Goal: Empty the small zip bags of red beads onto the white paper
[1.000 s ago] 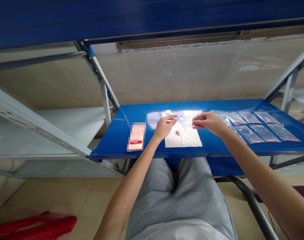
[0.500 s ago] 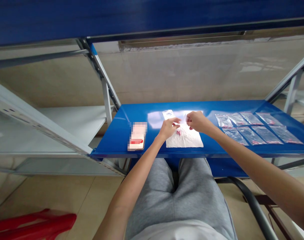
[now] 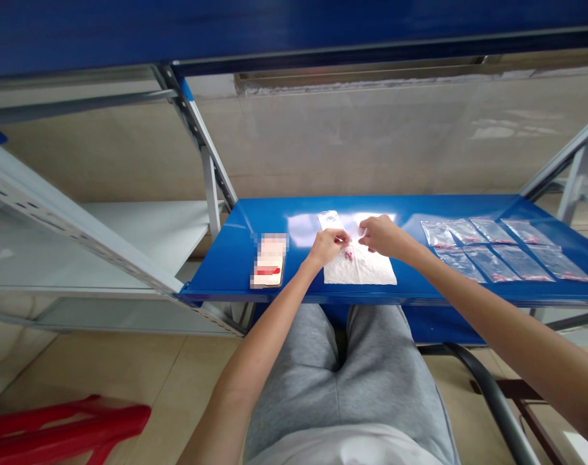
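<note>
Over a white cloth (image 3: 359, 272) on the blue shelf, both hands work close together. My left hand (image 3: 328, 247) is closed in a pinch at the cloth's upper part; whatever lies between its fingertips is too small to make out. My right hand (image 3: 381, 236) faces it from the right with thumb and fingers bent together, and glare hides what they hold, if anything. A few small red pieces (image 3: 348, 256) lie on the cloth just below the fingertips. Behind my left hand lies a small clear plastic bag (image 3: 328, 219), flat on the shelf.
Several clear zip bags (image 3: 497, 262) with reddish contents lie in two rows on the right. A phone (image 3: 269, 263), partly blurred out, lies at the left. Metal uprights (image 3: 201, 139) flank the blue shelf (image 3: 294, 284), with another shelf (image 3: 294, 32) overhead. A red plastic stool (image 3: 81, 423) stands lower left.
My left hand's thumb and fingers, apart before, have come together in a pinch. My right hand has stayed nearly in place. The whole view has shifted slightly.
</note>
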